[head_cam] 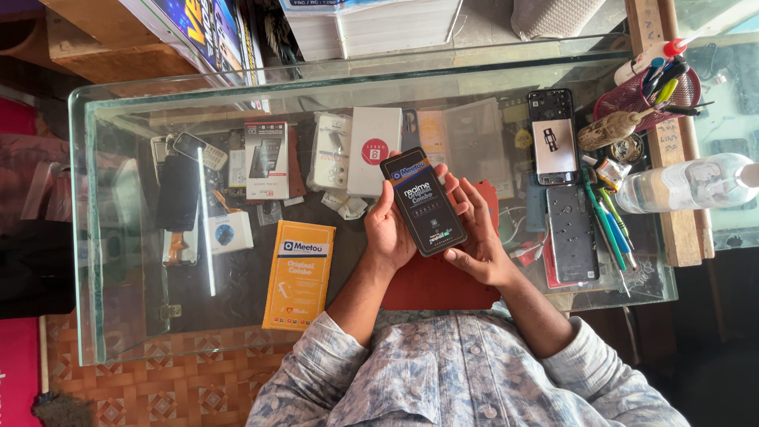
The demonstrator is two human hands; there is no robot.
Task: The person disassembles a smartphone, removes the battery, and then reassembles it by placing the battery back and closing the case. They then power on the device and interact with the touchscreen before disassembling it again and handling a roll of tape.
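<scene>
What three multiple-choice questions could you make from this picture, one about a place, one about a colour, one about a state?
1. Where does the orange box lie?
A. on the glass counter
B. on the floor
C. in the pen holder

2. What colour is the box held in both hands?
A. white
B. black
C. green

3. How does the plastic bottle rest?
A. upright
B. on its side
C. upside down

Answers: 1 A, it lies flat on the glass beside the left hand. 2 B, the box between the left hand and the right hand is black. 3 B, it lies sideways.
</scene>
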